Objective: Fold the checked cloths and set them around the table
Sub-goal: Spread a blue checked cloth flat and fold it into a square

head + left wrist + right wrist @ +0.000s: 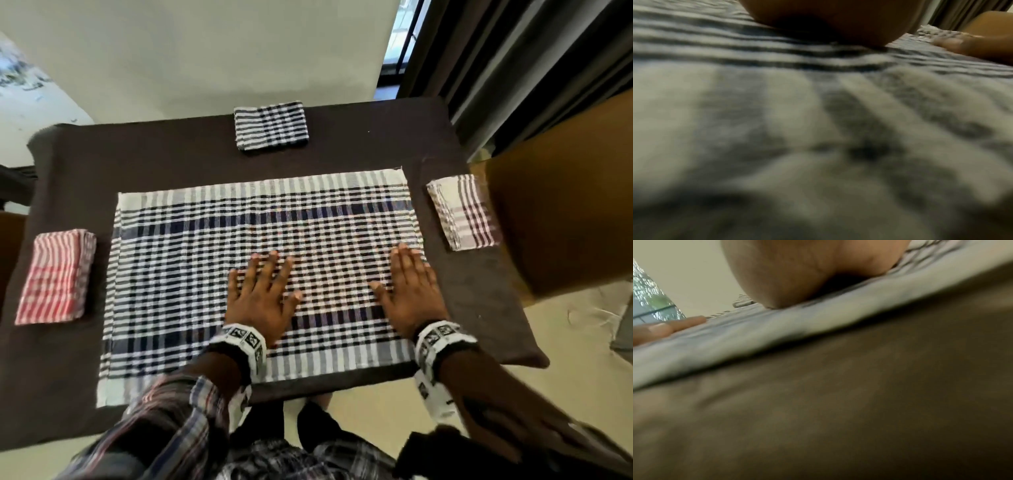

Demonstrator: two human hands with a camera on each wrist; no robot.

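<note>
Checked cloths: three were folded at the table edges, one large one lay open under both hands.

Nearest, in the lower middle of the frame, the left hand [262,301] and right hand [409,294] rested flat on the dark checked cloth [191,274], fingers straight and slightly spread, pinching nothing; I judge this was smoothing, so the next move calls for gripping an edge to fold. Farther, folded ones lay at left (red cloth [54,277]), right (pale cloth [462,210]) and top (striped cloth [270,125]) of the table [171,161].
</note>
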